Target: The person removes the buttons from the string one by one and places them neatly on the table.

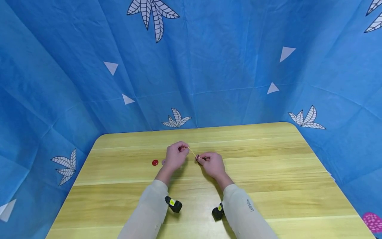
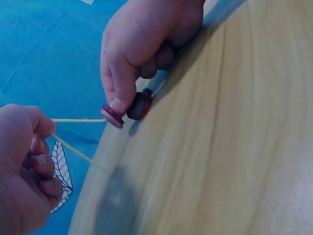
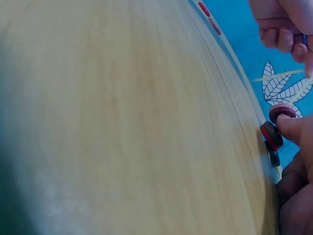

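Between thumb and fingers, my left hand [image 1: 175,155] pinches a thin yellow string [image 2: 80,120]; a loose end trails down past the fingertips in the left wrist view. The string runs taut to a dark red and pink button [image 2: 112,117], which my right hand [image 1: 213,164] pinches at its edge. Just behind it hang more dark buttons [image 3: 272,135], one with a red side, close to the curled right fingers. On the table, left of my left hand, lie a red button [image 1: 155,162] and a pale pink button [image 1: 163,162], the latter partly hidden by the wrist.
Both hands work over the far half of a light wooden table [image 1: 268,166]. A blue cloth [image 1: 221,66] with white leaves and triangles hangs behind the table and along its sides. Each wrist wears a small black camera [image 1: 175,205].
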The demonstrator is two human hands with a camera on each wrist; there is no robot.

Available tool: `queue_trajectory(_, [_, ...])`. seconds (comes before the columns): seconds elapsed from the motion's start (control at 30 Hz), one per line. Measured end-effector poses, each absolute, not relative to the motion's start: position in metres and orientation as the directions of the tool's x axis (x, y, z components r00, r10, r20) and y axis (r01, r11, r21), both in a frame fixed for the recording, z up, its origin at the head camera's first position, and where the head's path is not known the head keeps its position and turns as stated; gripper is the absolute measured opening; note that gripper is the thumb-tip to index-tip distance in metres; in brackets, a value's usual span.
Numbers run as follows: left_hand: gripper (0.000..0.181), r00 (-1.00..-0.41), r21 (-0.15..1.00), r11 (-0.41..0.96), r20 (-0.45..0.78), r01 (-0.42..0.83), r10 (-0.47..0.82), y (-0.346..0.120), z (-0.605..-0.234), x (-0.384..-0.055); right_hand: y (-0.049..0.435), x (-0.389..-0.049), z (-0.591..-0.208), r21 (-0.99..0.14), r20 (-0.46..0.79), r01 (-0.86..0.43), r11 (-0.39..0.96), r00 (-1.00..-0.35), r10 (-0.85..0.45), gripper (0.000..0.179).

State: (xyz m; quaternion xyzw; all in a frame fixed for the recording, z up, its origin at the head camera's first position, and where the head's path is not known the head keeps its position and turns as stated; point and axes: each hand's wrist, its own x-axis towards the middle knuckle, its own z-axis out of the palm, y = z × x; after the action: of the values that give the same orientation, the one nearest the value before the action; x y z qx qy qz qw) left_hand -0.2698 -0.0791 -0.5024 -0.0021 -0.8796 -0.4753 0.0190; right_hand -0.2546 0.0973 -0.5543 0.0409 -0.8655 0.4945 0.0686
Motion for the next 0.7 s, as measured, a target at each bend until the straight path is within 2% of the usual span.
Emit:
queue_trajectory(0.23, [0.004,-0.997,0.8,0.598,-0.01,-0.051,-0.073,-0.084,-0.51,-0.269,0.098,-0.254,-0.555,-0.88,0.143,-0.119,0.46,-0.99,0.018,0.011])
queue_trajectory(0.47, [0.009,-0.999,0.858,0.512,-0.05,-0.048,-0.011,-0.084,-0.517,-0.268,0.099,-0.253,-0.555,-0.886,0.135,-0.11,0.45,-0.991,0.024,0.013])
queue_trajectory(0.7, [0.017,-0.997,0.773,0.635,-0.047,0.006,0.066,-0.085,-0.514,-0.267,0.099,-0.253,-0.555,-0.892,0.138,-0.114,0.438,-0.99,0.024,0.012])
